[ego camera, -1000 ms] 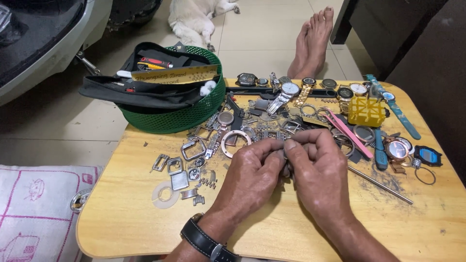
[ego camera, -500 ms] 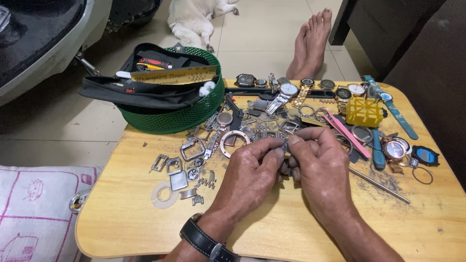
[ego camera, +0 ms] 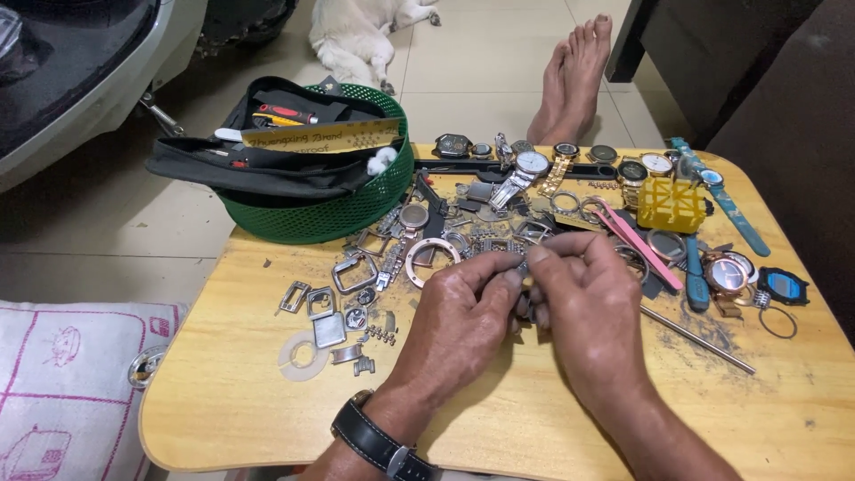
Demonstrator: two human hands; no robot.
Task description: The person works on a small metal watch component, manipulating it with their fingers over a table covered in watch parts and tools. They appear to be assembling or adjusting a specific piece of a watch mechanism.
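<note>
Both my hands meet over the middle of a small wooden table [ego camera: 232, 401]. My left hand [ego camera: 463, 321], with a black watch on its wrist, and my right hand [ego camera: 588, 312] pinch a small silver watch part [ego camera: 524, 264] between their fingertips; most of it is hidden by the fingers. Just beyond my fingers lies a scatter of watch cases, bezels and metal bracelet links [ego camera: 427, 254]. A pink tweezer [ego camera: 637, 240] and a yellow plastic case holder [ego camera: 670, 205] lie to the right of my right hand.
A green mesh basket [ego camera: 347, 214] with a black tool pouch sits at the table's far left. Several watches line the far edge. A metal rod [ego camera: 695, 338] lies at right. Bare feet [ego camera: 574, 76] and a white animal lie on the tiled floor beyond; a cushion sits at lower left.
My hands have stayed together at the same spot; the fingertips shifted slightly on the small part. Nothing else on the table moved.
</note>
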